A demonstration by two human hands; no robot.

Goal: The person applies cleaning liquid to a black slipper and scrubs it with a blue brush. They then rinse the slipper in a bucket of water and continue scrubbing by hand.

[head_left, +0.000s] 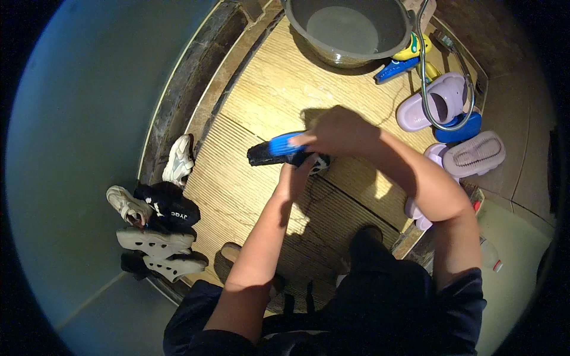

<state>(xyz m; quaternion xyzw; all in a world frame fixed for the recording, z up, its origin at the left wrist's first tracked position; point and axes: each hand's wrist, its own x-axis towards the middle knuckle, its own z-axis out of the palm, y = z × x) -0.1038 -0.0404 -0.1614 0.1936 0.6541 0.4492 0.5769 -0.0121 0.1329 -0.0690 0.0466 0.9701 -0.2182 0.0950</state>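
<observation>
Left hand (295, 178) under black shoe (279, 155), blue brush (284, 143) atop.

The right hand (335, 132) presses a blue brush (282, 143) onto a black shoe (284, 156), which the left hand (295, 178) steadies from below, mid-floor. A grey basin (350, 29) of water sits at the tiled floor's (267, 89) far edge, lilac slippers (442, 118) at its right edge, pale sandals (155, 249) at its left edge

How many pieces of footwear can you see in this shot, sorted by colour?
Black shoe, held between the left hand and right hand: 1
Black shoes at the pile on the left: at least 1
White or cream shoes: 4
Lilac slippers: 3
Blue slipper: 1
Total: about 10; the pile overlaps, so this is approximate.
</observation>
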